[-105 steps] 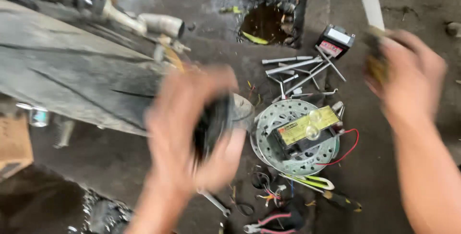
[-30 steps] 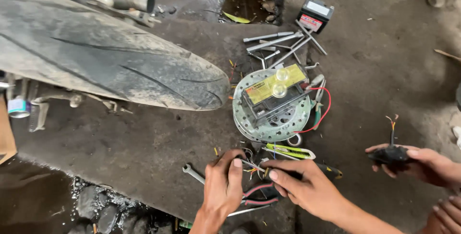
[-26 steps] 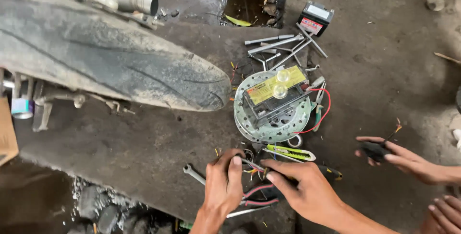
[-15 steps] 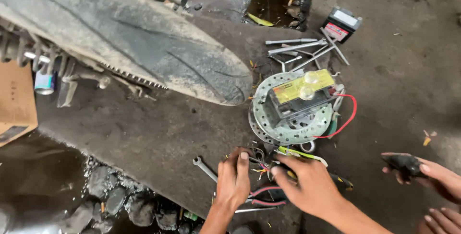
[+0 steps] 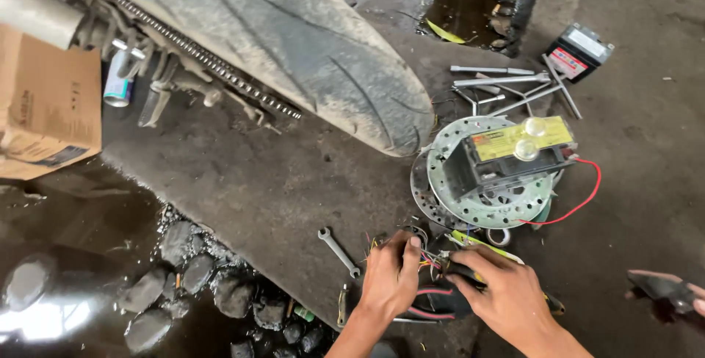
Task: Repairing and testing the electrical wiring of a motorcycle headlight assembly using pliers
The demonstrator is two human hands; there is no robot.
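Observation:
My left hand (image 5: 393,279) pinches a bundle of thin coloured wires (image 5: 424,255) low in the middle of the view. My right hand (image 5: 507,295) grips the black sheathed end of the same wire bundle (image 5: 459,268), fingers curled round it. The bundle lies on the dirty concrete floor, with red wires (image 5: 433,305) trailing under my hands. Just beyond my fingers is a yellow-green tool handle (image 5: 477,244). Behind that, a perforated brake disc (image 5: 485,207) carries a black box with a yellow top (image 5: 507,154).
A motorcycle tyre (image 5: 294,42) and chain (image 5: 191,51) fill the upper left. A spanner (image 5: 338,251) lies left of my hands. Long socket wrenches (image 5: 507,82), a small battery (image 5: 580,51), a cardboard box (image 5: 48,101), stones (image 5: 198,284) and a puddle (image 5: 463,13) lie around. Another person's hand (image 5: 664,290) holds a dark part.
My view has swung so the tyre and disc sit further right and higher. Both my hands stay on the wires. The other person's hand has moved lower towards the right edge.

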